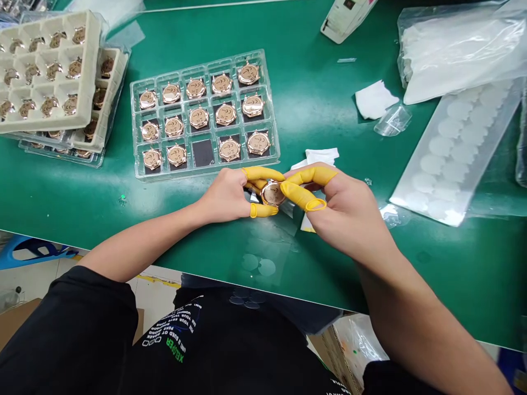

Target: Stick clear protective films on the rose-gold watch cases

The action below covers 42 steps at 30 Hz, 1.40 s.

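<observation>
A rose-gold watch case (272,193), its back facing up, is between my two hands just in front of a clear tray. My left hand (236,193), with yellow finger cots, grips the case from the left. From the right, my right hand (329,195), also in yellow finger cots, has thumb and forefinger pinched together at the case's edge; whether something thin is between them I cannot make out. The clear plastic tray (187,174) holds similar watch cases back-up on dark pads, and one front-row compartment shows only its dark pad (202,153).
Stacked trays of watch cases (88,118) stand at the left. White wipes (321,156) lie behind my right hand. To the right are a sheet of round clear stickers (457,148), a bag of white wipes (457,49) and plastic scraps (393,120). A white device (346,19) sits at the back.
</observation>
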### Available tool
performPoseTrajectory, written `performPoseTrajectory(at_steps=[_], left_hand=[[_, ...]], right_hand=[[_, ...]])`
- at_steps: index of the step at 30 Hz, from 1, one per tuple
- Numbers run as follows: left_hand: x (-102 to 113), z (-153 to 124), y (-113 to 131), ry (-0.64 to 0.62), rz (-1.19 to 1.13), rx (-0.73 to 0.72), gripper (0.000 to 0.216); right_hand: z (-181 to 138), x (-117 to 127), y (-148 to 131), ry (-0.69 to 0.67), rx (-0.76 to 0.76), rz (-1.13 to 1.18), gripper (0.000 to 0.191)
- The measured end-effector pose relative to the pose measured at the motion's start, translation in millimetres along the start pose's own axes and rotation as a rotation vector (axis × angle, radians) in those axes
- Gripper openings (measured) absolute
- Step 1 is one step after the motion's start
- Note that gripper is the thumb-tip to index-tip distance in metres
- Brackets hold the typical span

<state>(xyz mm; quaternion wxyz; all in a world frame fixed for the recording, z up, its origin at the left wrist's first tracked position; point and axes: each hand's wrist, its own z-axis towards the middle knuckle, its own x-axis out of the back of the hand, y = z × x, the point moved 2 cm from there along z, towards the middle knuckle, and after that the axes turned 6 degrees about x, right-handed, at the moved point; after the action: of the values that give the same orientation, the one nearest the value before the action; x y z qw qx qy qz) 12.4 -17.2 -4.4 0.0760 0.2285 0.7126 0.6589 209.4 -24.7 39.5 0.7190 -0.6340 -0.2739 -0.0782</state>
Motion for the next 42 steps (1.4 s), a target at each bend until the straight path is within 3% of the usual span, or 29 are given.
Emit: performPoseTrajectory(at_steps=[42], left_hand=[[2.8,0.1,-3.5,0.008,0.048,-0.01,0.058]], right_hand=[[0.6,-5.3,3.8,0.051,0.026,-0.083,0.01]])
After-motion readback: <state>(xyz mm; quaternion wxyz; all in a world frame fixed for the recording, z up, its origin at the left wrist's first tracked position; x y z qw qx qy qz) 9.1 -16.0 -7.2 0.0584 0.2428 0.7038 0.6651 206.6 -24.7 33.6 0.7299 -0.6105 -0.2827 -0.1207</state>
